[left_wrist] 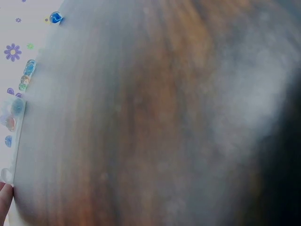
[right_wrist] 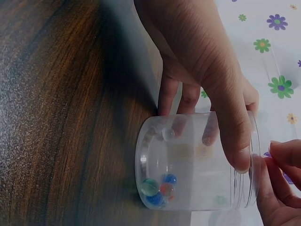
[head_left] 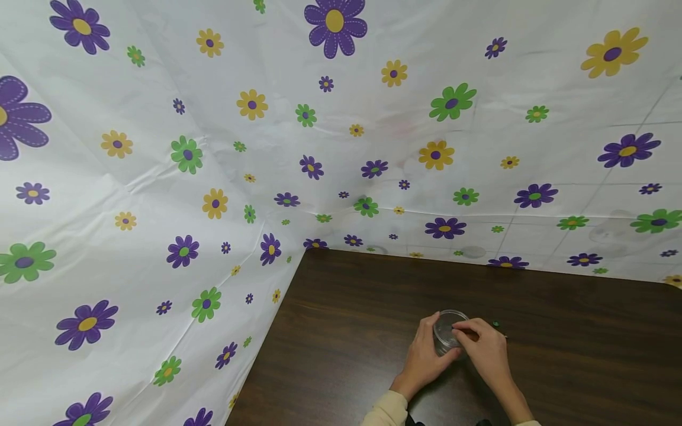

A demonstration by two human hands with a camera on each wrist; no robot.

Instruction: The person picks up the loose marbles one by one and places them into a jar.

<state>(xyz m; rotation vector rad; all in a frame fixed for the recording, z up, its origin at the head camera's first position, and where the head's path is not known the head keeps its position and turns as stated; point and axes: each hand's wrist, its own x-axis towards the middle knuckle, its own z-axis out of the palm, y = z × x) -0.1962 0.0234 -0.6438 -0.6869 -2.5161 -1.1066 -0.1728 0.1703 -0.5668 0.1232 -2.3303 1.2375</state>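
Steadily, my left hand (head_left: 428, 356) is gripping the clear cylindrical plastic jar (right_wrist: 197, 181). My right hand (head_left: 486, 350) is pinching, on what I can't tell.

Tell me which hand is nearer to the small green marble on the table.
Right. The right hand is at the jar's mouth, with the green marble just beyond its knuckles; the left hand is farther off, gripping the jar's opposite side.

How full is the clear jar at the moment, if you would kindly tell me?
Partly filled: the right wrist view shows a few marbles at the bottom of the clear jar, with most of its space unfilled.
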